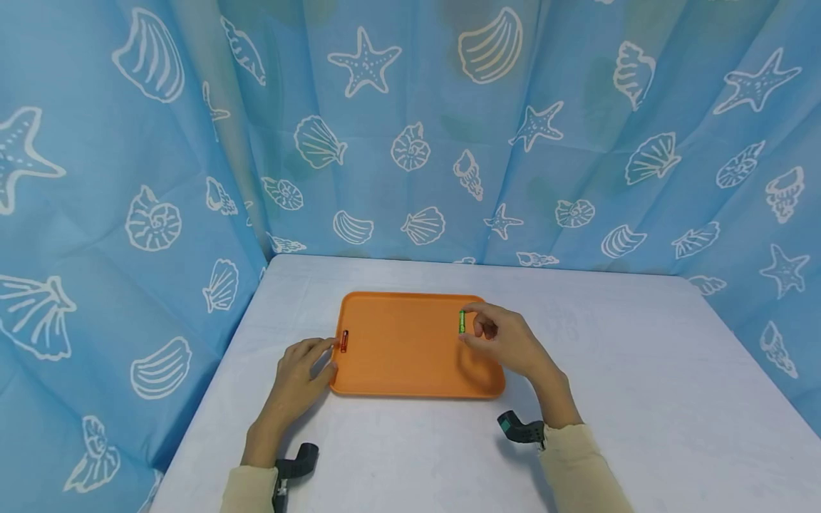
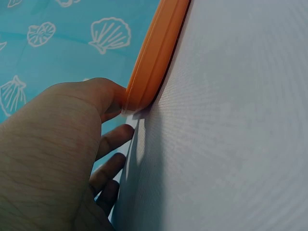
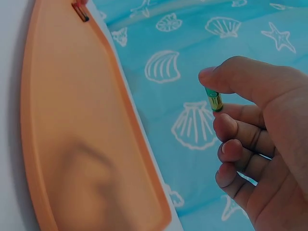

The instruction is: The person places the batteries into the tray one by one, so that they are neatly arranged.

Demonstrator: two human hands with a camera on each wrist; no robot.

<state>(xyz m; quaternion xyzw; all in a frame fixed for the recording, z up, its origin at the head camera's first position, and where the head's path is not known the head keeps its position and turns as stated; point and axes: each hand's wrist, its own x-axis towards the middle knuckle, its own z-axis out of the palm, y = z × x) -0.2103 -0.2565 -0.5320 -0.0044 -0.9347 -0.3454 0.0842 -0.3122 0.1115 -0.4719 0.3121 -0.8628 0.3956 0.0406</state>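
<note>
A small green battery (image 1: 462, 321) is pinched upright between thumb and index finger of my right hand (image 1: 507, 340), above the right part of an orange tray (image 1: 404, 345). In the right wrist view the green battery (image 3: 214, 100) shows a gold band, and the other fingers curl loosely below. A red battery (image 1: 344, 341) lies lengthwise along the tray's left side. My left hand (image 1: 297, 381) touches the tray's left rim with thumb and index fingertips, close to the red battery. The left wrist view has the thumb against the tray's corner (image 2: 147, 72), other fingers loosely bent.
A white cloth (image 1: 641, 370) covers the table under the tray. Blue curtains (image 1: 410, 107) with white shells and starfish hang behind and at both sides. Black wrist mounts (image 1: 521, 429) stick out from the cuffs.
</note>
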